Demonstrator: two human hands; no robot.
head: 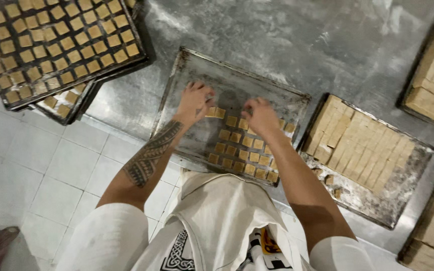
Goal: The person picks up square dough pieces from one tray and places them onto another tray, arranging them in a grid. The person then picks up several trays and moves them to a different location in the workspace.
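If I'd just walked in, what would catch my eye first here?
Probably the two hands in the middle, the left hand and right hand, both down on a floured metal tray among small tan dough squares laid in rows. Next, the full tray of spaced squares at top left, and the tray of tightly packed cut dough to the right.

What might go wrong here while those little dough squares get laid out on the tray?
The tray seems to overhang the table edge near the person, so leaning on it might tip it. The left hand and right hand work close together and may nudge the placed squares out of line.
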